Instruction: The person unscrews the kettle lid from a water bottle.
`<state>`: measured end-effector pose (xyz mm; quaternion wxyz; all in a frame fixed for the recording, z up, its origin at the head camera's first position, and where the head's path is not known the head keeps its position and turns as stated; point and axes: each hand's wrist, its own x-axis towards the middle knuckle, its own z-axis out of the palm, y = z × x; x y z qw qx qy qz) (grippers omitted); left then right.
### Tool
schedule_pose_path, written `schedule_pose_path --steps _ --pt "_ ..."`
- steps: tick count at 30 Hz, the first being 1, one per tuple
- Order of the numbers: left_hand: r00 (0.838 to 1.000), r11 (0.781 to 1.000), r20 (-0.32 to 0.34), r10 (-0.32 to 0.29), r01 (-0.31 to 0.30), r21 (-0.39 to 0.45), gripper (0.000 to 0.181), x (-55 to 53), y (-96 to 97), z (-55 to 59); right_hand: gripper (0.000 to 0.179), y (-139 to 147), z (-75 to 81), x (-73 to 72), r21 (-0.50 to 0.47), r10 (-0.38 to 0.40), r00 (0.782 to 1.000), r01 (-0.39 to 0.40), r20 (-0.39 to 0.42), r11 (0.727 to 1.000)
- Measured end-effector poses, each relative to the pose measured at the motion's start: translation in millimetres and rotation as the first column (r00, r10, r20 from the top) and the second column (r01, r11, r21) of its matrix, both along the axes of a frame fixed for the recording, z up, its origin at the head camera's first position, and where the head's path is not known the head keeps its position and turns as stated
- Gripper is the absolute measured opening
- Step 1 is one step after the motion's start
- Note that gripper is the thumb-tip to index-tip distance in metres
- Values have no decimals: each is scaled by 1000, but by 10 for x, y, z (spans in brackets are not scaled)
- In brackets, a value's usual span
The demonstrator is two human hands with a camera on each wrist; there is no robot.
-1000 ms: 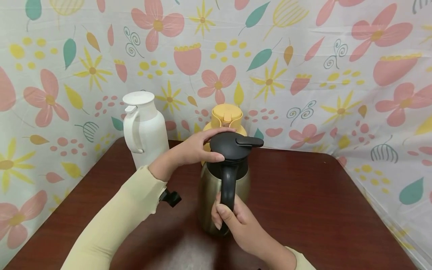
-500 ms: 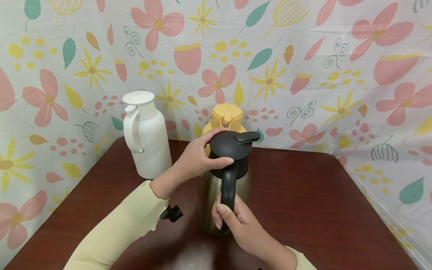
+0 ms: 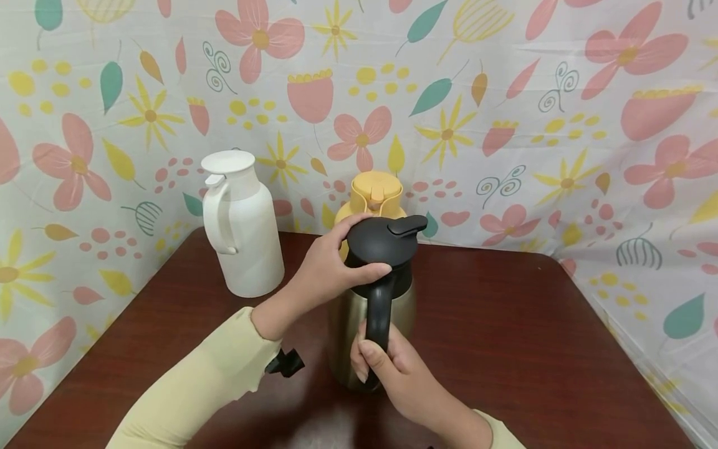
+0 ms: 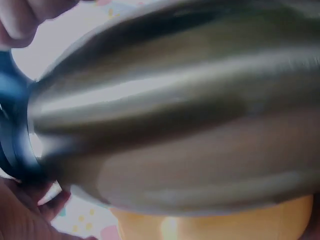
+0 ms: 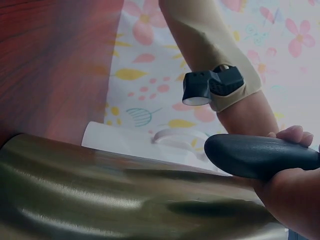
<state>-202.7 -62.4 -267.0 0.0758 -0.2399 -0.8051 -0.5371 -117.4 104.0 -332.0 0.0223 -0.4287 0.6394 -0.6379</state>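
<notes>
A thermal jug with a brushed, gold-toned metal body stands upright on the table in the head view. Curled around the left side of its black lid is my left hand, thumb across the near edge and fingers at the far side. My right hand grips the lower part of the black handle, which faces me. The lid's lever points right and slightly away. Close up, the metal body fills much of the left wrist view, and the handle's lower end shows in the right wrist view.
Behind the metal jug stands a yellow jug, partly hidden. A white jug is at the back left of the dark red table. Flower-patterned cloth hangs behind. A black camera is strapped to my left wrist.
The lid's lever has swung a little counterclockwise, its tip moving away from me. My left hand has turned with the lid, its thumb shifting right. The right hand keeps its grip.
</notes>
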Motion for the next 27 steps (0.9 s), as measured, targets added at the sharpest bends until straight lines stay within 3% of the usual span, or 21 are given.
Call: schedule_pose_path --steps 5,7,9,13,14,16,19,21,23,27 --pt "987 986 1 -163 162 31 127 -132 -71 88 17 -3 7 -4 -2 -4 999 4 -32 1000" --pt "965 965 28 -262 261 31 142 -224 -96 157 18 -5 11 -8 -2 -7 999 6 -40 1000" --pt "915 918 67 -397 396 19 143 -344 -126 208 18 -4 13 -9 -1 -7 999 7 -39 1000" --pt "760 771 167 -629 637 4 138 -569 -176 252 19 1 6 -4 3 6 1000 -5 -21 1000" --pt "730 742 180 -660 670 1 136 -611 -185 254 19 0 5 -5 4 9 1000 -9 -16 1000" --pt "695 708 194 -692 706 -3 133 -670 -196 259 19 -1 3 -4 7 15 1000 -15 -7 1000" --pt "673 688 203 -711 726 3 127 -714 -195 260 20 1 4 -5 7 17 1000 -17 -1 1000" --pt "676 693 210 -706 721 9 126 -713 -189 264 20 4 6 -5 5 14 1000 -14 -5 1000" --pt "689 707 211 -693 707 12 125 -691 -182 267 19 7 7 -4 4 11 1000 -11 -11 1000" --pt "736 754 208 -644 656 16 116 -613 -177 264 19 10 9 1 4 6 1000 -6 -16 1000"
